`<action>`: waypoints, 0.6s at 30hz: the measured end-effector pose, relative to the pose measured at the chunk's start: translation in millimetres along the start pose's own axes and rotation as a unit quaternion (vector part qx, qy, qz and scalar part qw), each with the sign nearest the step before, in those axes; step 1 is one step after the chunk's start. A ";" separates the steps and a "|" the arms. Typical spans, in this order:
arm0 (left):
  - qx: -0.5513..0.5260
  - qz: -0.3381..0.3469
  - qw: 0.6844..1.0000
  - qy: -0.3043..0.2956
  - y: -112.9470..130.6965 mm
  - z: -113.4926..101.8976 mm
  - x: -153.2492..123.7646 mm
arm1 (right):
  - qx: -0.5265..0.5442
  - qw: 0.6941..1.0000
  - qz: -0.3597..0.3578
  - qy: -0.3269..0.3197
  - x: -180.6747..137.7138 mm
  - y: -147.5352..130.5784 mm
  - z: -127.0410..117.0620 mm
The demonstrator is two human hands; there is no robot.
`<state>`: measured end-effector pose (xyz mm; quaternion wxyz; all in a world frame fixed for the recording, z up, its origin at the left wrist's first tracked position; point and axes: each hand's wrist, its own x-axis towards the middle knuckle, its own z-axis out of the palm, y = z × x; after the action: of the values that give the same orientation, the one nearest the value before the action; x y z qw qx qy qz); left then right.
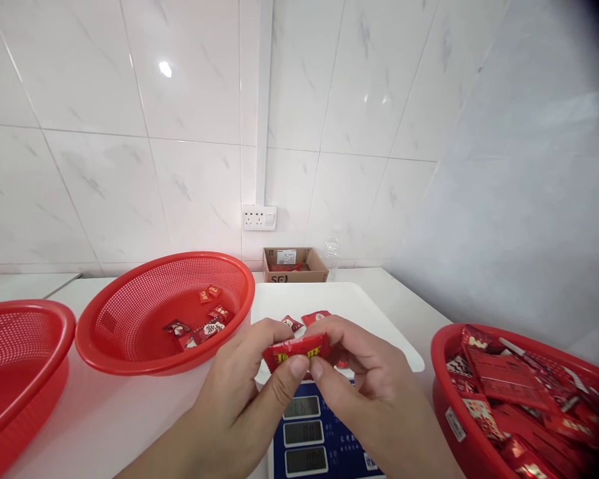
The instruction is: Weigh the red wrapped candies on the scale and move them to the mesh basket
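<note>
Items before you, near to far:

1. Red packet [295, 349]: held in the air, near centre, just above the scale. Your left hand [244, 392] and right hand [374, 379] each close thumb and forefinger on it, one from either side. The other fingers are curled loosely and hold nothing. This grip seems to keep the printed face flat and turned towards you.
2. Scale [304, 439]: directly below your hands, with its displays facing you.
3. White platform [369, 313]: carries a few loose packets [315, 317] just beyond your fingers.
4. Right basket [442, 346]: near right, heaped with packets and within easy reach.
5. Middle basket [144, 364]: left of the scale, holding a handful of packets.
6. Left basket [10, 313]: near left edge, its contents not visible.
7. Cardboard box [294, 273]: far, against the wall.
</note>
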<state>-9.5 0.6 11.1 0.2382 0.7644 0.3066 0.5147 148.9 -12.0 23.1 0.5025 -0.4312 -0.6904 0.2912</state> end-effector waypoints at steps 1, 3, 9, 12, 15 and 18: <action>0.004 0.008 1.000 0.001 -0.3 -0.1 -0.2 | -0.006 1.000 -0.004 0.002 0.3 0.4 0.3; -0.007 0.019 1.000 -0.006 -0.4 -1.1 -0.5 | -0.013 1.000 -0.014 0.002 0.5 1.5 1.6; -0.044 0.013 0.998 -0.031 -0.7 -2.7 1.2 | -0.018 0.999 -0.028 0.018 -0.5 2.1 6.0; 0.012 -0.041 0.999 -0.031 -5.9 1.3 4.5 | 0.005 1.000 0.019 0.018 6.0 4.9 -0.5; 0.066 -0.124 0.990 -0.029 -14.8 6.3 8.4 | -0.012 0.996 0.088 0.023 17.8 16.9 -16.9; 0.096 -0.178 0.978 -0.058 -23.7 9.0 11.2 | -0.074 0.984 0.163 -0.009 29.5 35.8 -34.3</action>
<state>-3.2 24.7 -1.1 0.2692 0.7454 0.4715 0.3868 188.5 29.5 17.4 0.4094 -0.5711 -0.6350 0.3211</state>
